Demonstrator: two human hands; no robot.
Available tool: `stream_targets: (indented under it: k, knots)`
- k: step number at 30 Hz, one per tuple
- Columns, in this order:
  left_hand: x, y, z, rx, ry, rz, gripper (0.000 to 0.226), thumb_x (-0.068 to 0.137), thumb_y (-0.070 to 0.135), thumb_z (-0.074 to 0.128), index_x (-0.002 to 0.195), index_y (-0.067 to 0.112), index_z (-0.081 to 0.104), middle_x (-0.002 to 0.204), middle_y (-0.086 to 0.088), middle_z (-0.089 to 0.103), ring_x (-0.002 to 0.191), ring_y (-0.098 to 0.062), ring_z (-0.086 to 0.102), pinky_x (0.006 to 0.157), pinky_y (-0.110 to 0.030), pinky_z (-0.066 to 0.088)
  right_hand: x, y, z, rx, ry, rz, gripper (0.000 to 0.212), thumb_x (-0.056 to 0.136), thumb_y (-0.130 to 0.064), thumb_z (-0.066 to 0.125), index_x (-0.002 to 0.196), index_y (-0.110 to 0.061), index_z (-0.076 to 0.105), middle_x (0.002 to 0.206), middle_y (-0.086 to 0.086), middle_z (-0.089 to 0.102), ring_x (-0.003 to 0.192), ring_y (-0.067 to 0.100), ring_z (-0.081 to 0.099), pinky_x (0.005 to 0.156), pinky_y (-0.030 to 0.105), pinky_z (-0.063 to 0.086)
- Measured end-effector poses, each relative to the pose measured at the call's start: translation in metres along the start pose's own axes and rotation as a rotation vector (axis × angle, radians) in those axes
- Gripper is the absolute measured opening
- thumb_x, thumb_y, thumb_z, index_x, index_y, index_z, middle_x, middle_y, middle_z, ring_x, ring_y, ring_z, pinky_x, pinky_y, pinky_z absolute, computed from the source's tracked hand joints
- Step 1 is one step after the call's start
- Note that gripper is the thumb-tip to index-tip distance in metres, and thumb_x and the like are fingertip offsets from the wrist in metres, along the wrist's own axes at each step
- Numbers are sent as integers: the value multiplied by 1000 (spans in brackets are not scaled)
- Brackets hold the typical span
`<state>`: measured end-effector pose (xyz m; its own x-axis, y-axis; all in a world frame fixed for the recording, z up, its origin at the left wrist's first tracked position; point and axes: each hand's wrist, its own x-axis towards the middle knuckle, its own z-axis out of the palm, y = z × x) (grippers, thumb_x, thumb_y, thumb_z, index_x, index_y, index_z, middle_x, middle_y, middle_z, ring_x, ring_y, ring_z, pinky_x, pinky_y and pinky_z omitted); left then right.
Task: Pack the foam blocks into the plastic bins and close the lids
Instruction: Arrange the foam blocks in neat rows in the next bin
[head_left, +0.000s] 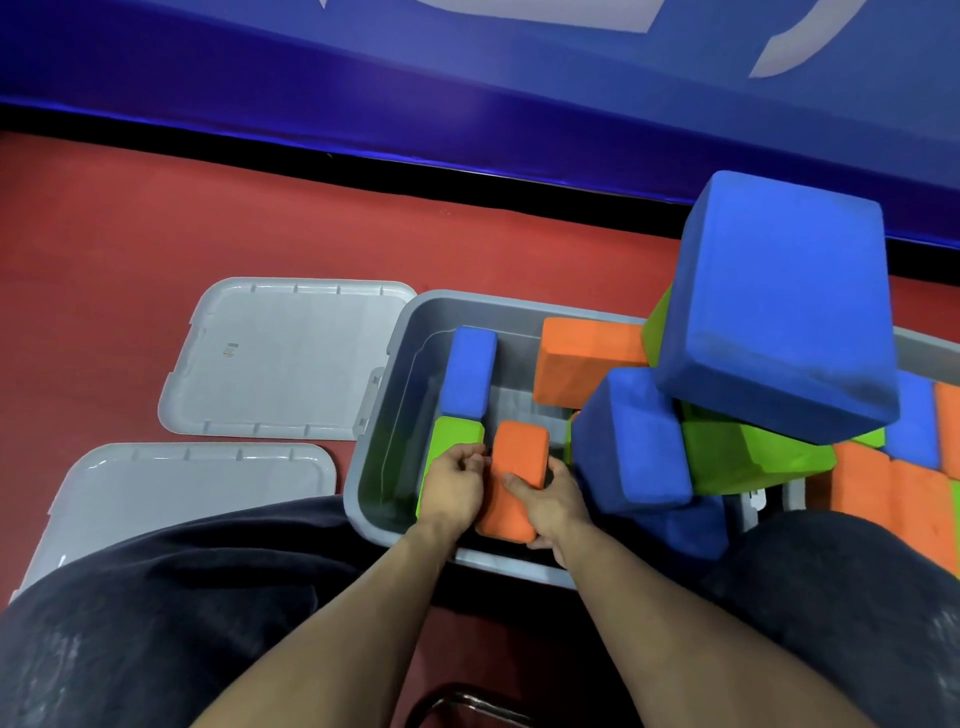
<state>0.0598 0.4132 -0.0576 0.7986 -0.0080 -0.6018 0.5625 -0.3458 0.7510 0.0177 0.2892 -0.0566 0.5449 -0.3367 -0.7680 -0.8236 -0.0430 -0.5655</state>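
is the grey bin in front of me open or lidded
Open. The grey bin has no lid on; blocks show inside it, and two grey lids lie on the red floor beside it.

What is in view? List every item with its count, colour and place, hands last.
bin: one, grey, open, on the red floor ahead.
lids: two, grey, flat on the floor left of the bin.
orange block: one, held upright inside the bin.
blue block: one, standing by the bin's left wall.
green block: one, nearer, in line with it.
block pile: blue, green, orange, count unclear, heaped at the bin's right.
left hand: touching the orange block's left side.
right hand: gripping its right side.
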Motion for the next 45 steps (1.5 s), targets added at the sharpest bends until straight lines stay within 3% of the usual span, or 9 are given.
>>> stream_targets:
  k: [6,10,18,22,26,28,30,34,45]
  knots:
    - [5,-6,-15,519,316,180,33,96,23,59,129,17,61,132,-9,53,121,-31,51,103,-39,38,8,3,14,-29,46,-26,71,81,-45,81,141,-36,45,126,-11,64,103,26,67,66,55,63]
    - [14,-19,-19,342,212,4,52,94,28,66,142,16,48,136,-13,53,124,-34,54,104,-45,44,16,7,18,-14,56,-36,69,81,-42,83,139,-34,47,121,-10,66,105,26,67,71,53,63]
    - [20,-16,-25,129,167,-77,54,90,19,75,139,11,53,130,-9,62,108,-21,61,88,-23,42,31,20,25,-17,65,-62,72,83,-41,80,145,-31,45,123,-11,63,110,23,64,94,53,56]
    - [25,-20,-27,113,167,-85,55,89,18,77,138,10,53,131,-9,63,102,-17,58,91,-25,44,33,21,26,-31,50,-84,68,82,-41,81,142,-29,49,123,-10,66,109,21,65,98,47,54]
    - [23,-15,-24,98,194,-85,72,83,27,82,143,9,49,137,-13,60,121,-28,60,106,-37,46,32,12,19,-30,26,-157,70,70,-61,76,134,-42,54,121,-11,70,112,17,67,101,42,53]
    - [20,-8,-24,119,245,-49,79,81,37,82,147,12,46,143,-14,55,131,-30,53,112,-44,42,27,-4,13,-13,35,-228,80,77,-56,76,148,-33,46,136,-8,63,124,16,61,109,38,47]
    - [11,12,-23,74,259,18,74,86,36,78,147,10,46,147,-13,52,136,-29,49,113,-33,37,19,-22,5,10,60,-308,79,87,-46,73,154,-22,39,148,0,54,135,17,52,115,36,41]
    - [-10,66,-23,-88,222,126,56,95,27,69,143,5,49,142,-8,55,121,-14,52,99,-24,36,-11,-55,-13,72,48,-458,72,91,-45,69,154,-24,40,154,-5,47,138,12,48,117,38,38]
    - [-79,193,-29,-169,-3,425,54,94,39,69,139,14,55,130,2,62,121,-9,58,107,-31,45,-130,-150,-123,-254,188,-950,60,98,-43,63,152,-32,41,158,-12,41,144,7,39,119,28,31]
